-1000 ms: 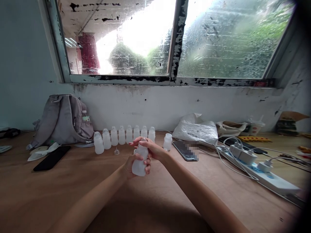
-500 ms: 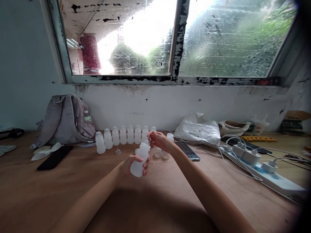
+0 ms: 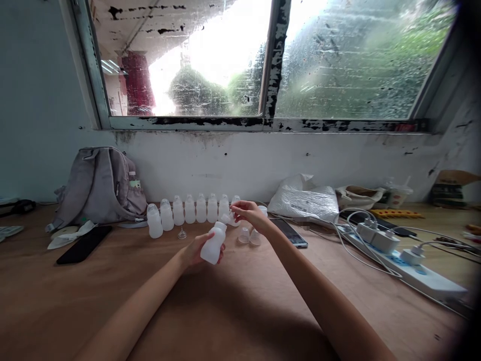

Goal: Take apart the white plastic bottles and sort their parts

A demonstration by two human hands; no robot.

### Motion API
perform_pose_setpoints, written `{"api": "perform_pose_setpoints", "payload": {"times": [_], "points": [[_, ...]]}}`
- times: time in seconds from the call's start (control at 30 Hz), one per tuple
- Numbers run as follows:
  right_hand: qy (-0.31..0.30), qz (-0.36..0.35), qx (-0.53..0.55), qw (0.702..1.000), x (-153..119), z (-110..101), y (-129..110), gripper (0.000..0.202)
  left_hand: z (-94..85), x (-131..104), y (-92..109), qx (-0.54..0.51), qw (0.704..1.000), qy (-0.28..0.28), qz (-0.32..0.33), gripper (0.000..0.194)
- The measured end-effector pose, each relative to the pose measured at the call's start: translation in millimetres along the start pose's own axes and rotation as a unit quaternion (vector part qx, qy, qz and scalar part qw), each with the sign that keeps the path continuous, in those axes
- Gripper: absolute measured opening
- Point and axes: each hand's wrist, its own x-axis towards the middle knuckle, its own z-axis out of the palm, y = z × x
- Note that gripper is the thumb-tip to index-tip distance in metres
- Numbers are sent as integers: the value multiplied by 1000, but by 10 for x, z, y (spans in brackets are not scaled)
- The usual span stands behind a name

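My left hand (image 3: 194, 250) is closed around a frosted white baby bottle (image 3: 212, 246), which it holds tilted above the table. The bottle's mouth looks uncovered. Just up and right of that mouth, my right hand (image 3: 251, 214) pinches a translucent bottle nipple (image 3: 227, 219), apart from the bottle; whether a collar is around it I cannot tell. Another clear nipple (image 3: 182, 233) rests on the table to the left. Below my right hand stand two clear caps (image 3: 244, 235). Several capped baby bottles (image 3: 190, 209) form a row at the back. One more white bottle (image 3: 263, 209) is partly hidden behind my right wrist.
A grey backpack (image 3: 101, 185) leans on the wall at left, with a black phone (image 3: 84, 245) before it. To the right lie another phone (image 3: 291, 232), a silver padded bag (image 3: 306, 200) and a power strip (image 3: 424, 276) with plugs and trailing white cables.
The nipple in my right hand has come away from the bottle's mouth, up and right. My left hand has moved the bottle slightly up and left.
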Motion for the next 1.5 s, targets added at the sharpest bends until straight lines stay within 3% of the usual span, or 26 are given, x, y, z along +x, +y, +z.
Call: {"api": "perform_pose_setpoints", "payload": {"times": [0.13,0.23,0.37,0.43,0.5,0.6,0.67,0.8,0.93,1.0,1.1,1.23,1.37,1.5], "points": [[79,-10,-137,987,44,-46,152,25,-122,50,27,-17,985,142,95,30],[-11,20,-241,970,24,14,283,18,-221,89,6,32,953,234,190,29],[-162,46,-279,945,-32,153,381,15,-301,131,-61,122,908,297,268,45],[-182,40,-303,935,-49,201,351,15,-307,149,-99,174,885,320,290,50],[-138,23,-329,934,-56,226,266,13,-291,162,-135,244,855,335,311,52],[-53,-36,-339,939,-61,247,97,26,-236,170,-180,338,809,346,334,50],[-38,-85,-340,936,-64,268,13,28,-195,167,-201,371,791,348,341,49],[-47,-146,-371,916,-58,309,-15,13,-131,159,-213,411,780,331,337,49],[-13,-164,-408,898,-27,232,25,8,-85,156,-197,429,764,337,346,59],[15,-162,-429,888,-5,127,8,8,-64,146,-192,449,736,355,361,60],[51,-145,-481,863,41,-81,-72,9,-39,124,-201,496,699,365,363,45],[80,-77,-583,805,127,-339,-162,11,-25,125,-250,575,686,315,315,29],[85,-17,-670,737,210,-496,-64,14,-54,166,-319,636,671,270,269,28],[73,13,-685,724,256,-574,163,12,-98,183,-361,671,661,233,242,26]]}}
